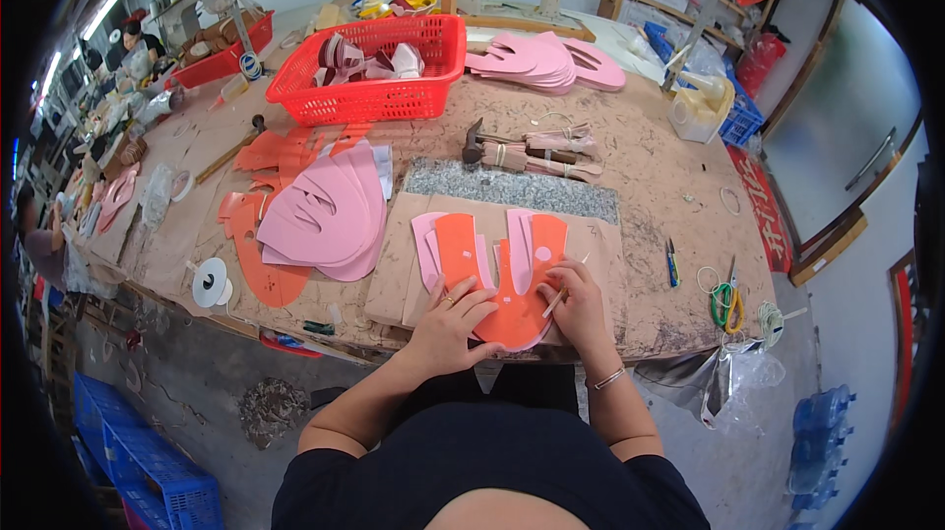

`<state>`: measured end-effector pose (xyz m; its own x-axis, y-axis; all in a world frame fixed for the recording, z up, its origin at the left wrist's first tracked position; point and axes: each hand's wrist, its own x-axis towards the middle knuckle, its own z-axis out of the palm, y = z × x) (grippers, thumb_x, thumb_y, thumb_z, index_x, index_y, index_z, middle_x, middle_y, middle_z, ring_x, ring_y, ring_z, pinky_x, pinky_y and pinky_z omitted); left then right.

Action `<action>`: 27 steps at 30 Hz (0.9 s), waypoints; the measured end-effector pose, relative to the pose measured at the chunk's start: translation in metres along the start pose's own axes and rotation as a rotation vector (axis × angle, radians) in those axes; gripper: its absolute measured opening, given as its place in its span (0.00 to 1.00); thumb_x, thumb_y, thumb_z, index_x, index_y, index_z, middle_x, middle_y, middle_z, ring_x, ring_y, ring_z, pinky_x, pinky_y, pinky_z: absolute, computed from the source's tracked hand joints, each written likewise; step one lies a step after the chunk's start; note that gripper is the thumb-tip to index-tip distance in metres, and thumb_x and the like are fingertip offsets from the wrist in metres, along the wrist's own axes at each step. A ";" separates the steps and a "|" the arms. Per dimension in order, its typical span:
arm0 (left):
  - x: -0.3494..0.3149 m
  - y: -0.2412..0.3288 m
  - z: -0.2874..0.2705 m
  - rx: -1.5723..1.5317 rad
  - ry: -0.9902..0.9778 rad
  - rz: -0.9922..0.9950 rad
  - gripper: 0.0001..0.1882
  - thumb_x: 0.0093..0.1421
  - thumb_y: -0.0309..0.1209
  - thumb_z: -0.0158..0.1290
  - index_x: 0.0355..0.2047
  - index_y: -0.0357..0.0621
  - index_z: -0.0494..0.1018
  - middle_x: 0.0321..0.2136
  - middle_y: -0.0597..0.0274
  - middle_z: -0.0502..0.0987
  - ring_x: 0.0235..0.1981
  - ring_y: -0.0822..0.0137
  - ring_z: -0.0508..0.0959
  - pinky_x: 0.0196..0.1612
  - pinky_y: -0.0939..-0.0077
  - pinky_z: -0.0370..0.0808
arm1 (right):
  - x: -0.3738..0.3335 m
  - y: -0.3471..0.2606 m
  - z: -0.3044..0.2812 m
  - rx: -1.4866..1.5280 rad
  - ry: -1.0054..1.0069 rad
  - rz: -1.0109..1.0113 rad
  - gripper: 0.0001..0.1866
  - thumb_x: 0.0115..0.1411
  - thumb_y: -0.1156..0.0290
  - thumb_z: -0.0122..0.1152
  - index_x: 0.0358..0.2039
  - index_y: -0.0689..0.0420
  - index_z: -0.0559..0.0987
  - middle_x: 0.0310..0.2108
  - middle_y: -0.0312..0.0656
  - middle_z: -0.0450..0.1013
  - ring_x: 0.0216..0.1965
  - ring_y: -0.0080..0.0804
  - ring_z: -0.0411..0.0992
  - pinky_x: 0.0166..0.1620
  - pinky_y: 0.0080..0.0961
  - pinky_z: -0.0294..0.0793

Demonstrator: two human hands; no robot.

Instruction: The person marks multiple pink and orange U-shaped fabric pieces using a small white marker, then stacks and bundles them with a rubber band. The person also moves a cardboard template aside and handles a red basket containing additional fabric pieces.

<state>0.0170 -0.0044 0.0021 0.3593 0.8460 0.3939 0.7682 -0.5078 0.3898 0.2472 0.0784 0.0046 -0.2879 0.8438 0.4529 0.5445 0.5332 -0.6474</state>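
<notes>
Two hands: both rest on one orange shoe-upper template (512,279) at the near edge of the workbench (669,186).
Left hand (455,318): fingers spread flat on the template's left wing, pressing it down, probably so it cannot slide over the pink piece (426,240) beneath.
Right hand (576,306): fingers pinched on a thin stick-like marking tool (557,299), its tip at the template's right edge, as if tracing the outline.
Template position: on a cardboard sheet (600,245), just in front of the grey stone slab (512,190), overlapping pink material on both sides.
Pink stack (325,220): fanned cut pieces to the left, within reach, with more orange templates (266,274) under and beside them.
Red basket (379,67): further back, holding folded pink and white pieces.
Hammer (492,148): lies beyond the slab with bundled strips.
Green scissors (725,304): at the right, well apart from the hands.
White tape roll (211,283): at the bench's left near edge.
</notes>
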 end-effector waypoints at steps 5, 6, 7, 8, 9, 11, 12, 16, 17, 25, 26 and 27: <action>0.001 -0.002 -0.001 -0.015 -0.014 0.010 0.31 0.52 0.52 0.62 0.50 0.45 0.72 0.56 0.59 0.71 0.63 0.52 0.63 0.67 0.42 0.50 | -0.001 0.002 0.000 0.010 -0.004 0.017 0.11 0.51 0.75 0.68 0.35 0.61 0.77 0.41 0.48 0.74 0.52 0.50 0.71 0.51 0.39 0.74; 0.001 -0.003 -0.002 -0.016 -0.018 0.012 0.31 0.52 0.52 0.62 0.50 0.45 0.72 0.56 0.59 0.71 0.63 0.52 0.63 0.67 0.42 0.50 | 0.000 0.002 -0.001 0.008 -0.007 0.012 0.10 0.52 0.75 0.68 0.35 0.61 0.77 0.41 0.48 0.74 0.51 0.50 0.72 0.51 0.39 0.74; 0.001 -0.003 -0.002 -0.019 -0.024 0.011 0.31 0.52 0.52 0.61 0.50 0.45 0.72 0.56 0.58 0.71 0.63 0.52 0.63 0.67 0.42 0.50 | 0.001 0.001 -0.002 -0.005 0.034 0.003 0.09 0.55 0.73 0.66 0.35 0.61 0.77 0.41 0.48 0.73 0.50 0.49 0.72 0.50 0.38 0.74; 0.001 -0.003 -0.002 -0.021 -0.030 0.012 0.31 0.52 0.52 0.61 0.50 0.45 0.72 0.56 0.58 0.71 0.63 0.52 0.63 0.67 0.42 0.50 | 0.004 -0.001 -0.005 -0.017 0.077 -0.006 0.08 0.57 0.72 0.64 0.36 0.61 0.77 0.41 0.49 0.73 0.49 0.49 0.72 0.50 0.38 0.74; 0.001 -0.003 -0.002 -0.023 -0.036 0.011 0.31 0.52 0.52 0.61 0.50 0.45 0.72 0.56 0.58 0.71 0.63 0.51 0.63 0.67 0.42 0.50 | 0.008 -0.003 -0.007 -0.029 0.119 -0.014 0.08 0.59 0.71 0.63 0.36 0.61 0.77 0.41 0.49 0.73 0.48 0.49 0.72 0.50 0.38 0.74; 0.000 -0.004 -0.002 -0.026 -0.029 0.011 0.31 0.52 0.52 0.61 0.50 0.45 0.72 0.56 0.58 0.71 0.63 0.51 0.63 0.67 0.42 0.50 | 0.023 -0.005 -0.008 0.036 0.259 -0.053 0.08 0.63 0.69 0.58 0.36 0.61 0.77 0.38 0.47 0.74 0.44 0.44 0.74 0.46 0.35 0.75; 0.000 -0.003 -0.002 -0.028 -0.026 0.012 0.31 0.52 0.52 0.61 0.50 0.45 0.72 0.56 0.58 0.71 0.63 0.51 0.63 0.67 0.42 0.50 | 0.031 -0.005 -0.009 0.068 0.330 -0.071 0.09 0.66 0.68 0.56 0.36 0.61 0.77 0.37 0.46 0.75 0.43 0.42 0.75 0.45 0.33 0.76; 0.002 -0.002 -0.002 -0.009 -0.021 0.011 0.31 0.52 0.53 0.61 0.50 0.46 0.72 0.56 0.59 0.71 0.63 0.52 0.63 0.67 0.42 0.50 | 0.061 -0.009 0.008 0.794 -0.141 0.329 0.10 0.66 0.67 0.56 0.35 0.63 0.76 0.32 0.40 0.75 0.34 0.30 0.77 0.39 0.25 0.78; 0.002 -0.002 -0.002 -0.002 -0.025 0.009 0.31 0.52 0.53 0.61 0.50 0.46 0.72 0.56 0.59 0.71 0.63 0.52 0.63 0.67 0.42 0.50 | 0.070 -0.024 0.023 0.733 -0.170 0.329 0.10 0.66 0.68 0.57 0.34 0.63 0.75 0.31 0.39 0.75 0.31 0.26 0.77 0.39 0.22 0.79; 0.002 -0.004 -0.002 -0.027 -0.023 0.008 0.32 0.52 0.53 0.61 0.51 0.48 0.72 0.56 0.60 0.70 0.63 0.55 0.63 0.67 0.40 0.50 | 0.084 -0.052 0.066 0.247 -0.179 -0.024 0.06 0.60 0.77 0.61 0.35 0.64 0.73 0.28 0.43 0.77 0.30 0.31 0.80 0.33 0.23 0.78; 0.002 -0.004 -0.001 -0.023 -0.021 0.007 0.32 0.52 0.52 0.61 0.51 0.48 0.72 0.56 0.60 0.70 0.63 0.55 0.63 0.67 0.40 0.50 | 0.083 -0.052 0.069 0.254 -0.175 -0.035 0.06 0.60 0.78 0.61 0.36 0.63 0.73 0.28 0.44 0.77 0.30 0.31 0.80 0.33 0.23 0.78; 0.002 -0.004 -0.001 -0.020 -0.020 0.007 0.32 0.51 0.52 0.61 0.52 0.48 0.72 0.56 0.61 0.70 0.63 0.55 0.63 0.67 0.40 0.50 | 0.083 -0.051 0.072 0.262 -0.171 -0.046 0.06 0.60 0.78 0.61 0.36 0.63 0.73 0.28 0.44 0.76 0.30 0.32 0.80 0.33 0.24 0.78</action>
<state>0.0144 -0.0010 0.0021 0.3755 0.8451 0.3805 0.7550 -0.5171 0.4033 0.1393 0.1254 0.0306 -0.4479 0.8046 0.3899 0.3130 0.5495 -0.7746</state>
